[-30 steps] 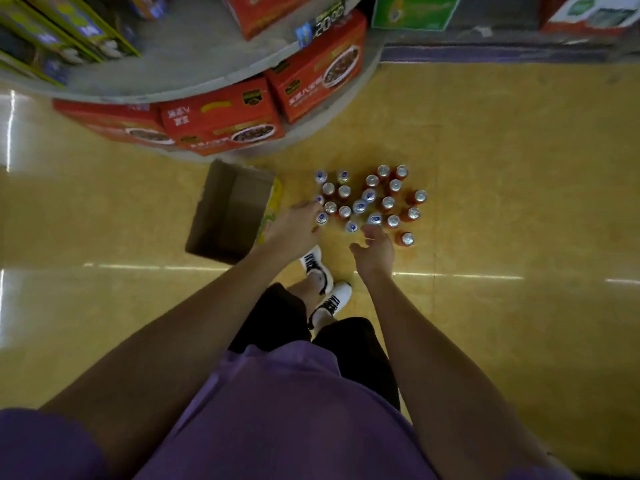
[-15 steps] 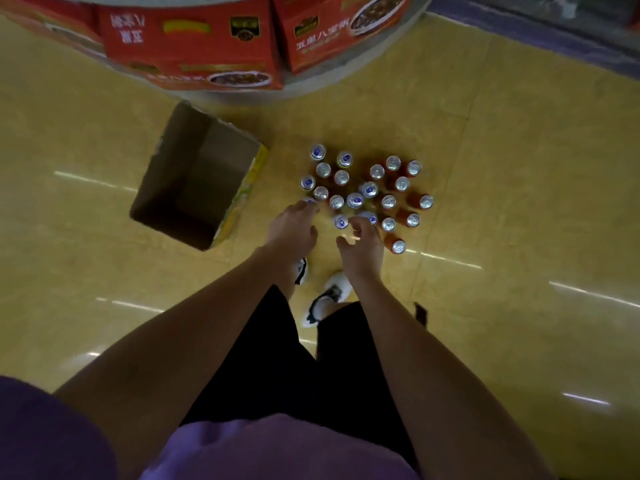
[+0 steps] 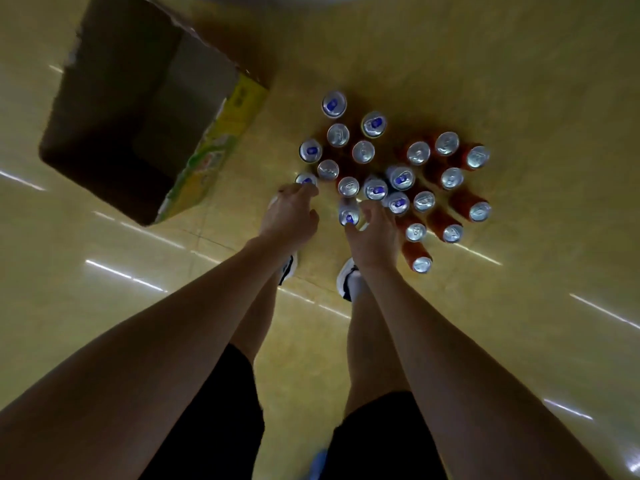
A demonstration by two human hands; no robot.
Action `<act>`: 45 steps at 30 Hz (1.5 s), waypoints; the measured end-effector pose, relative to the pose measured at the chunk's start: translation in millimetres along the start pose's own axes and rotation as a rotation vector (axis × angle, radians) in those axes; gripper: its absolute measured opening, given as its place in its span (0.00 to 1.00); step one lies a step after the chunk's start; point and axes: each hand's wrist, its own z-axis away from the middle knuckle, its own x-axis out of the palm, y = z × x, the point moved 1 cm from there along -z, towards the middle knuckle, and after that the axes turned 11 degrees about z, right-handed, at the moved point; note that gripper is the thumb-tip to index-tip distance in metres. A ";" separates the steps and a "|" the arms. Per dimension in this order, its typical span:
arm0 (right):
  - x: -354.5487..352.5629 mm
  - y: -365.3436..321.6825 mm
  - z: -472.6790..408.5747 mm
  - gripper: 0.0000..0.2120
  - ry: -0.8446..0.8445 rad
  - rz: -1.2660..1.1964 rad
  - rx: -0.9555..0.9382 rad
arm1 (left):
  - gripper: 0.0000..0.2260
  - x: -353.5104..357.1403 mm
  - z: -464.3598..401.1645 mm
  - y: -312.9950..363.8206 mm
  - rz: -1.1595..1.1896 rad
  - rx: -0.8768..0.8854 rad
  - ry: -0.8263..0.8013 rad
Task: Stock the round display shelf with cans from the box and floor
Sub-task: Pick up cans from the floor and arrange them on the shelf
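cans [image 3: 375, 188]: upright cluster on floor [image 3: 519, 81], right of box [image 3: 221, 140]; labels unreadable
box: yellow print, blurred; top cut off
left hand [image 3: 289, 216]: fingers curled at edge can [image 3: 306, 180], grip unclear
right hand [image 3: 372, 233]: grasping near can [image 3: 349, 216]

A glossy yellow tiled floor [image 3: 485, 81] with streaks of reflected light carries everything here. At far left an open brown cardboard box with a yellow-green printed side [image 3: 149, 109] sits on it, its inside dark. Just right of the box stands a tight cluster of upright drink cans with silver tops [image 3: 391, 174]: those on the left show blue tabs, those on the right have red bodies. Nearer, two white-and-black sneakers [image 3: 348, 278] stand on the tiles.
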 end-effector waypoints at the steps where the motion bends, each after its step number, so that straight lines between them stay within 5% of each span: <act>1: 11.7 8.0 -12.4 0.16 -0.006 0.012 -0.022 | 0.19 12.0 -10.6 -7.1 0.025 -0.011 0.017; 15: 98.4 33.6 -128.0 0.16 -0.103 0.208 -0.301 | 0.20 103.5 -111.8 -65.5 0.131 0.025 0.209; 21: 124.5 29.5 -152.3 0.23 -0.028 0.659 -0.438 | 0.20 106.5 -121.2 -89.1 0.025 0.033 0.265; 26: 147.4 26.7 -166.4 0.15 0.051 0.806 -0.404 | 0.19 110.6 -124.0 -100.0 0.024 0.086 0.292; 35: 108.5 15.9 -132.5 0.27 -0.025 0.716 -0.385 | 0.25 90.7 -94.5 -82.8 0.082 0.040 0.134; 40: 43.2 -4.1 -86.8 0.33 -0.081 0.462 -0.308 | 0.28 56.8 -59.3 -62.6 0.099 -0.059 -0.033; 45: -38.0 -45.4 -39.1 0.29 -0.135 0.327 -0.332 | 0.32 -1.6 -16.8 -10.4 0.044 -0.071 -0.150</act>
